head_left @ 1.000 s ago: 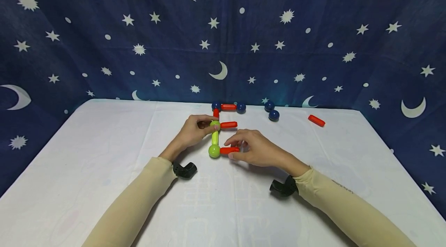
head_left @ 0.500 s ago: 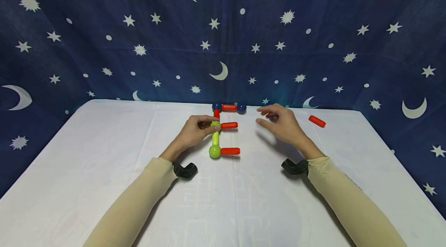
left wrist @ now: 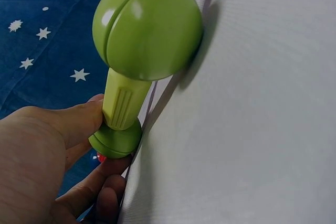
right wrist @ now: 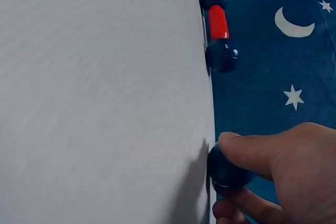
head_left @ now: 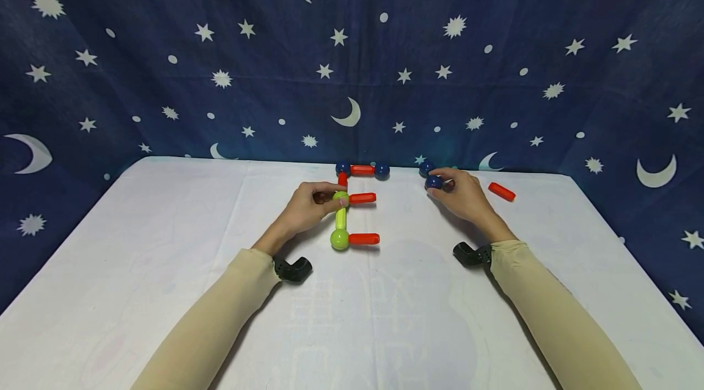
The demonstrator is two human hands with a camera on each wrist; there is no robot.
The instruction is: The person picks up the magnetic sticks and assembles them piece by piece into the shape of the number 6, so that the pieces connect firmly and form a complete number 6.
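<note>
On the white table lies a joined shape of balls and rods. My left hand (head_left: 309, 206) pinches its middle green ball (head_left: 341, 197) between thumb and fingers. A yellow-green rod (head_left: 341, 219) links that ball to the nearer green ball (head_left: 340, 239), which looms large in the left wrist view. Red rods (head_left: 364, 239) stick out rightward from both green balls. At the far end, a red rod (head_left: 362, 170) joins two blue balls (head_left: 382, 171). To the right, my right hand (head_left: 464, 197) pinches a loose blue ball (right wrist: 229, 167) between thumb and fingers.
Another loose blue ball (head_left: 426, 168) sits just behind the held one, near the table's back edge. A loose red rod (head_left: 502, 192) lies to the right of my right hand. Behind the table (head_left: 165, 243) hangs a dark blue star-and-moon cloth (head_left: 253, 41).
My right hand has left the nearest red rod, moved right and back, and taken hold of a loose blue ball. The left hand keeps its hold on the middle green ball.
</note>
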